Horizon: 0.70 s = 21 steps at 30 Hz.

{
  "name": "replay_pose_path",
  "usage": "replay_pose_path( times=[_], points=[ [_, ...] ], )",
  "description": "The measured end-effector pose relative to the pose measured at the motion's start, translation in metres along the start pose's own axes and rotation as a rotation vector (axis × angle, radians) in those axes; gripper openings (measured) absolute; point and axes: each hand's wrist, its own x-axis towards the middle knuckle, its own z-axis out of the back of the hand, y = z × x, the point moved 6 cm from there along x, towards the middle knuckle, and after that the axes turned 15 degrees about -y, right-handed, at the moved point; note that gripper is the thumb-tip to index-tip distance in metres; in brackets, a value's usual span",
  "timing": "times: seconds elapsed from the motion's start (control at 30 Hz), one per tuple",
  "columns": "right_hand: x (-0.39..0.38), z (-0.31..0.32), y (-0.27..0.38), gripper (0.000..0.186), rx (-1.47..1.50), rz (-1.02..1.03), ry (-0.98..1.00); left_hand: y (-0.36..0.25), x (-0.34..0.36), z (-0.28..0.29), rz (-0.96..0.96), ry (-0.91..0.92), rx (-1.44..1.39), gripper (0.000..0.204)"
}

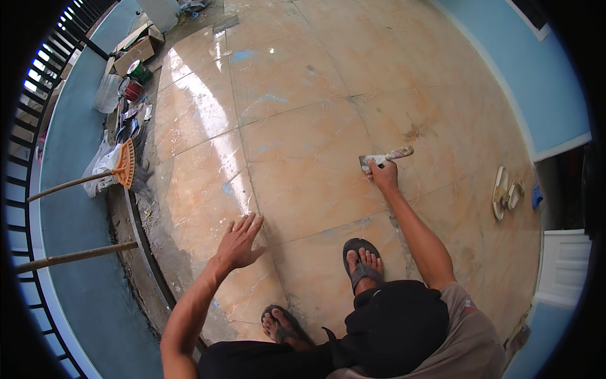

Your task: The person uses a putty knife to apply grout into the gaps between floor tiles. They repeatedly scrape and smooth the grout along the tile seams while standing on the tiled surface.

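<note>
At two o'clock from mid-view, the right hand (383, 175) closes its fingers on the blade end of a scraper (398, 153), handle toward three, over the tiled floor (297, 183). At eight, the left hand (240, 244) is spread, holding nothing; an orange rake (127, 164) is at nine.

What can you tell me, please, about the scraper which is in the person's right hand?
The scraper has a flat, metal-looking blade with whitish smears and a rounded handle mottled in several colours, apparently worn or paint-spotted. The right hand grips it by the blade end, leaving the handle free. The blade points left and the handle right, slightly away from the person. It is over the tiled floor; whether it touches the tiles is unclear.
</note>
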Motion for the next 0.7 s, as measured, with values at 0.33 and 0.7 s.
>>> replay_pose_path(
  times=[0.33,0.7],
  points=[
    [0.116,-0.042,0.025,0.032,-0.165,0.166,-0.267,-0.038,0.072,0.005,0.004,0.02,0.137,0.085],
    [0.169,-0.073,0.049,0.027,-0.227,0.399,-0.35,-0.109,0.132,-0.088,0.478,-0.731,-0.111,0.082]
  ],
)
